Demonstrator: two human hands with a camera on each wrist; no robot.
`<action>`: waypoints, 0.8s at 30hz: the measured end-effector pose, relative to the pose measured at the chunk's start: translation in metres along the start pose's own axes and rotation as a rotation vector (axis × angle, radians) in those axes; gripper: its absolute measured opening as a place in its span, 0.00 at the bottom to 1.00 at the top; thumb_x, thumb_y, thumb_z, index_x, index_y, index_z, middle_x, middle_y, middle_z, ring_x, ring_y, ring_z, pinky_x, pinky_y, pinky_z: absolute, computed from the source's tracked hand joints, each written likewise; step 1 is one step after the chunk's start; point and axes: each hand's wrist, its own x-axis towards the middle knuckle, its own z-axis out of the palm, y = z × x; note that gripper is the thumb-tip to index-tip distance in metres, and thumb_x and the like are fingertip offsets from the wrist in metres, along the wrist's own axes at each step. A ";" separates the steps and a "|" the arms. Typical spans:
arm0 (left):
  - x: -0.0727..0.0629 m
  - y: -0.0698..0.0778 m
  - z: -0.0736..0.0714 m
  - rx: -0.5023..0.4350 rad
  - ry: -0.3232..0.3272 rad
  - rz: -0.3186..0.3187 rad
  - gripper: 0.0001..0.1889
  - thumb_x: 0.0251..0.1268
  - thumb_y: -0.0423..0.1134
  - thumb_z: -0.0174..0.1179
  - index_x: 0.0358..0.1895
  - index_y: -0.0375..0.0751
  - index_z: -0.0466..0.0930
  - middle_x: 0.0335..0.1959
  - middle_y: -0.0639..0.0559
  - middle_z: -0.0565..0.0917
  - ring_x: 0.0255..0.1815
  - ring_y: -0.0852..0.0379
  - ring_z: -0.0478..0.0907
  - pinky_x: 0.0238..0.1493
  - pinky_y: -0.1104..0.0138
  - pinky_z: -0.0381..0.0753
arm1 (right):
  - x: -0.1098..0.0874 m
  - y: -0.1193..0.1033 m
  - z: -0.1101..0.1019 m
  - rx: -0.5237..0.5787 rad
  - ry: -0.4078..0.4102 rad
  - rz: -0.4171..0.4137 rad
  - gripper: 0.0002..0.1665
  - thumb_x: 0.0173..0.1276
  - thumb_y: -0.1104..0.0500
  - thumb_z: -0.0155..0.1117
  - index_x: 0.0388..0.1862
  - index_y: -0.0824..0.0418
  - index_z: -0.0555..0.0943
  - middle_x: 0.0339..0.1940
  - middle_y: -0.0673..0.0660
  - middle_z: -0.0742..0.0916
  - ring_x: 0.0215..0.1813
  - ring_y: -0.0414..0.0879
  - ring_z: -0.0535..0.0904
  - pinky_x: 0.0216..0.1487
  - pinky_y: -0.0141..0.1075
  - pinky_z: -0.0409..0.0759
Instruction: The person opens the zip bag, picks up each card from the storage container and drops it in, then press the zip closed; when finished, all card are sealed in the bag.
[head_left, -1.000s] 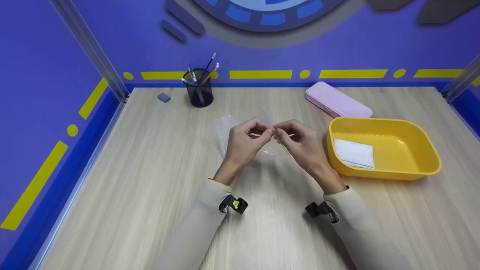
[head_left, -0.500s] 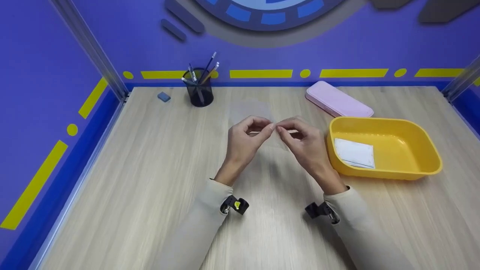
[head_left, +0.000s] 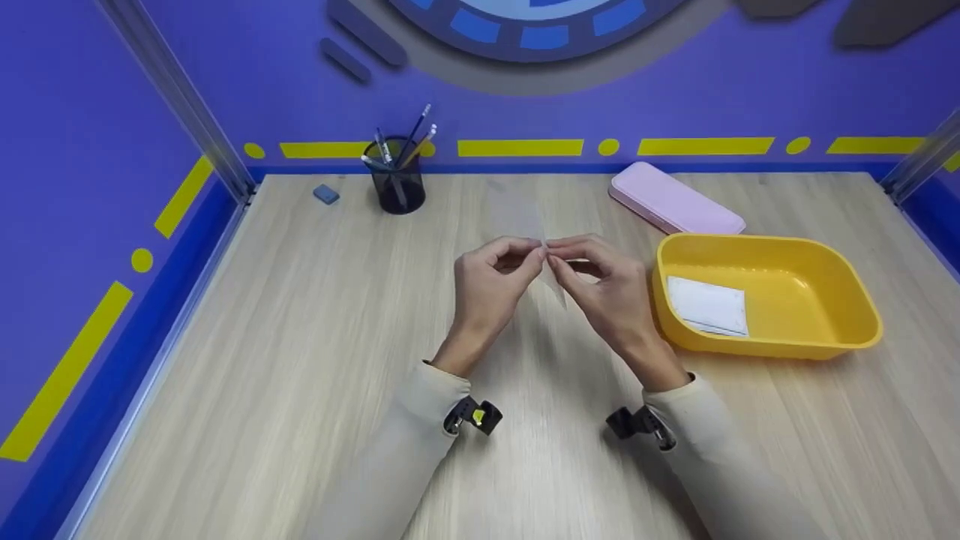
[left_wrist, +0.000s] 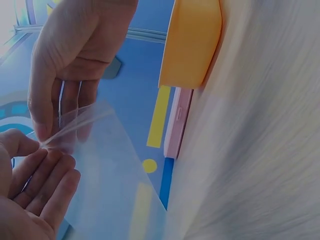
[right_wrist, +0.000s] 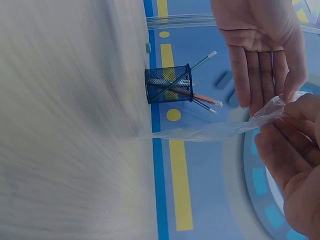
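Observation:
Both hands meet over the middle of the table, pinching a thin clear plastic bag (left_wrist: 117, 165) by its upper edge. In the head view, the left hand (head_left: 491, 281) has thumb and forefinger closed on the film, and the right hand (head_left: 607, 289) pinches right beside it. The clear plastic hangs below and beyond the fingertips, nearly edge-on in the right wrist view, where its top is crumpled at the fingers. The left wrist view shows the sheet spread out flat and see-through. The other fingers of each hand are loosely bent behind the film.
A yellow bin (head_left: 810, 300) with white cards (head_left: 709, 304) in it stands right of the right hand. Behind it lies a pink pencil case (head_left: 675, 199). At the back left are a black mesh cup (head_left: 397, 184) of pencils and a blue eraser (head_left: 326, 194). Purple walls border the table.
The plastic bag has swung from lying spread left of and under the hands to hanging more edge-on between them. Both hands stay almost in place, still pinching.

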 end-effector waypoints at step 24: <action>-0.004 -0.003 0.007 0.063 0.034 0.183 0.02 0.66 0.28 0.69 0.36 0.32 0.91 0.36 0.48 0.92 0.33 0.58 0.88 0.37 0.66 0.89 | -0.005 -0.002 0.003 0.072 0.052 0.026 0.03 0.68 0.75 0.69 0.37 0.72 0.87 0.41 0.59 0.92 0.43 0.48 0.89 0.49 0.36 0.89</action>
